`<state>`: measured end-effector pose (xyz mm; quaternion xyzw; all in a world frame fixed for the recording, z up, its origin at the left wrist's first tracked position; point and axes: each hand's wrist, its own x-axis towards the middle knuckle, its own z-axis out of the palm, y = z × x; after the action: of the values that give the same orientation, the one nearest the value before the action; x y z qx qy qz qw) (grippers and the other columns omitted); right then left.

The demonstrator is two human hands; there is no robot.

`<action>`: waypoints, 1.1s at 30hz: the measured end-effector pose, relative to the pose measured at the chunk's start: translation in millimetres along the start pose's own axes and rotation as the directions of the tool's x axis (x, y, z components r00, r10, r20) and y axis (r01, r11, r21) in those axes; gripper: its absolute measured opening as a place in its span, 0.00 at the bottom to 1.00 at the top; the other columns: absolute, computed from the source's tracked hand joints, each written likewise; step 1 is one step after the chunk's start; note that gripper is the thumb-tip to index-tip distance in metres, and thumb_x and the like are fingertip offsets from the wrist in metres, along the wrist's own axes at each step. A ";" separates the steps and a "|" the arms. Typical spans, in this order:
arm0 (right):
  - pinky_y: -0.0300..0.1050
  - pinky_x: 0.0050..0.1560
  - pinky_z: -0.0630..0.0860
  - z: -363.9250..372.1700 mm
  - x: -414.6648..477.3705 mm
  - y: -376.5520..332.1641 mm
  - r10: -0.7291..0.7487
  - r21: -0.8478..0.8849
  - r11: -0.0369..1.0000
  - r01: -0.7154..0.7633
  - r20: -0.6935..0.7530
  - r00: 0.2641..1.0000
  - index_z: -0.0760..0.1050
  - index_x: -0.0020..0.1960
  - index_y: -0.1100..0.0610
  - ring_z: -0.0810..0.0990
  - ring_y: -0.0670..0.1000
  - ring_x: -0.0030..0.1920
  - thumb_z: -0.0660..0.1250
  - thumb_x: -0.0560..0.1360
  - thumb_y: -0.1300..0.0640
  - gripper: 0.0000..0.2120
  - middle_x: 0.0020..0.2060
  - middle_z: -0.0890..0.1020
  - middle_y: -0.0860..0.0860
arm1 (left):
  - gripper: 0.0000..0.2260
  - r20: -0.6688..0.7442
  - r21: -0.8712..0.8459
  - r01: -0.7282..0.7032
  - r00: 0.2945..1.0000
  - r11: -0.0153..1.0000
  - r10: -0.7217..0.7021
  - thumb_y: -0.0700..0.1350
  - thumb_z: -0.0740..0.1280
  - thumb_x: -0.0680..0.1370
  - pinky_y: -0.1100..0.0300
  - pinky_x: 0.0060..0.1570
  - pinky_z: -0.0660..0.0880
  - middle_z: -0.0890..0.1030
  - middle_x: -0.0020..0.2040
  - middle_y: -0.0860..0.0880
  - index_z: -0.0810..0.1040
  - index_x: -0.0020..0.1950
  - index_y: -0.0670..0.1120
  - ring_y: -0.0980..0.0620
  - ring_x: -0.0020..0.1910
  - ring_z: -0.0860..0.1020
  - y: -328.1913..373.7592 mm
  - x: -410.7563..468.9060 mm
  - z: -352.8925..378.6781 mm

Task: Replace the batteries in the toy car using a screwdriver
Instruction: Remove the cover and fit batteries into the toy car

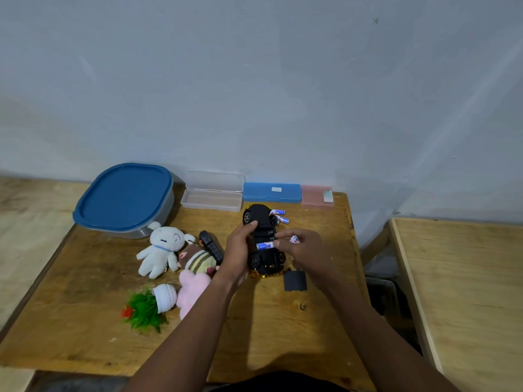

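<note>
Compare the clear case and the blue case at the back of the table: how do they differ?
The clear case is see-through; the blue case is opaque. The clear case is open, its lid stood up behind it; the blue case is shut. The blue case carries a small white label on top; the clear case shows none. Both are long, flat, rectangular boxes, side by side at the back edge of the table by the wall.

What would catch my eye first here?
The upturned black toy car in the middle of the table, gripped by the left hand while the right hand pinches a blue battery in its open bay. Next, the blue-lidded container at the back left, with plush toys before it.
</note>
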<state>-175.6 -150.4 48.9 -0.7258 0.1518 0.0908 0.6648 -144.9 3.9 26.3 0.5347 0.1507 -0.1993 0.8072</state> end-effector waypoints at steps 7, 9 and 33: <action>0.38 0.41 0.73 -11.1 11.3 2.9 -0.110 -0.437 0.886 0.157 0.131 0.985 0.84 0.50 0.51 0.81 0.44 0.43 0.75 0.71 0.53 0.08 0.44 0.84 0.44 | 0.17 0.074 -0.046 0.146 0.987 0.988 -0.143 0.51 0.59 0.83 0.46 0.51 0.81 0.86 0.52 0.38 0.80 0.63 0.42 0.40 0.50 0.85 1.2 3.0 -3.5; 0.38 0.40 0.73 -12.6 13.9 0.9 -0.132 -0.480 0.853 0.206 0.183 0.974 0.84 0.49 0.51 0.80 0.44 0.43 0.74 0.73 0.52 0.07 0.43 0.82 0.43 | 0.18 0.078 -0.035 0.151 0.986 0.988 -0.148 0.51 0.59 0.83 0.44 0.55 0.79 0.85 0.52 0.38 0.79 0.64 0.41 0.40 0.50 0.84 0.3 4.9 -4.5; 0.36 0.27 0.74 -32.9 68.2 23.9 0.450 0.671 0.598 -0.438 0.170 0.877 0.73 0.43 0.60 0.70 0.47 0.30 0.63 0.76 0.64 0.03 0.30 0.72 0.52 | 0.14 -0.188 0.695 -0.027 0.958 0.719 0.218 0.49 0.65 0.83 0.54 0.53 0.77 0.84 0.55 0.47 0.79 0.67 0.46 0.44 0.55 0.82 -53.6 43.0 -12.9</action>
<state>-122.2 -191.5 6.9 -0.3638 0.3554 0.1835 0.8412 -133.6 -9.8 -41.4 0.8246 0.1333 -0.1156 0.5374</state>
